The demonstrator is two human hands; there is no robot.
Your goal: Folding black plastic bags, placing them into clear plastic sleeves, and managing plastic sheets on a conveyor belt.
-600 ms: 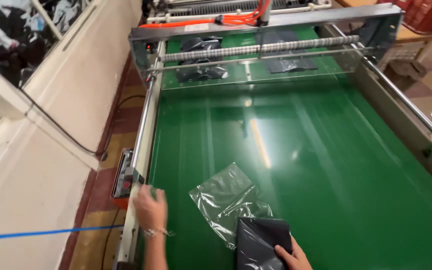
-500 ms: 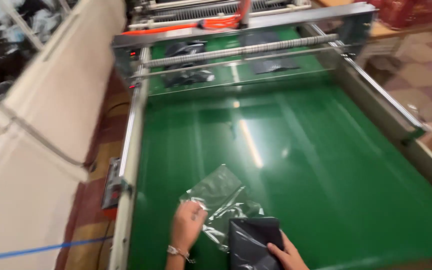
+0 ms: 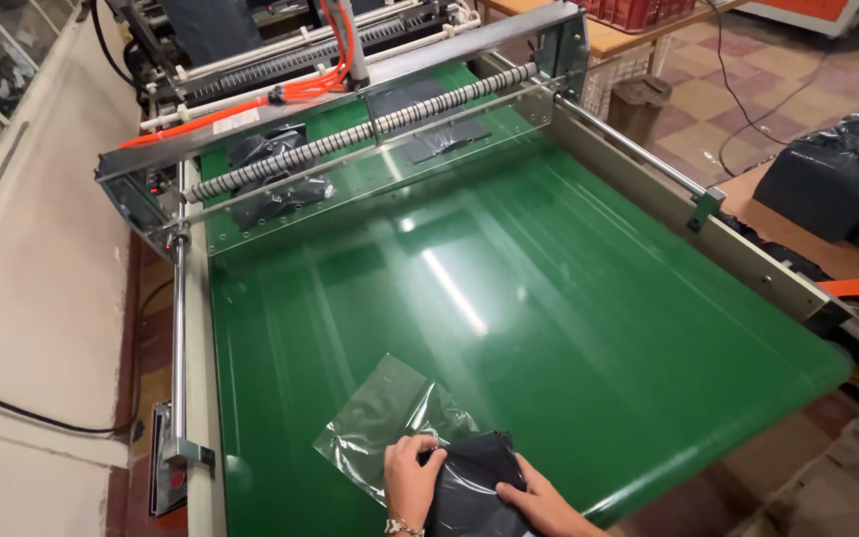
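A clear plastic bag (image 3: 382,413) lies flat on the green conveyor belt (image 3: 509,298) near its front edge. A folded black cloth (image 3: 471,487) sits at the bag's near end, partly over it. My left hand (image 3: 412,479) pinches the bag's open edge beside the cloth. My right hand (image 3: 541,502) presses on the cloth's right side, fingers curled on it. Both wrists run off the bottom of the view.
A metal frame with a ribbed roller (image 3: 360,129) spans the belt's far end, with dark bagged items (image 3: 280,199) beneath it. Steel side rails (image 3: 668,204) edge the belt. Black filled sacks (image 3: 837,179) lie on a bench at the right. A cream wall (image 3: 32,298) runs along the left.
My left hand came in from the belt's left edge onto the bag's opening. The view swung right, and the cloth with my right hand stays at the bag's near end.
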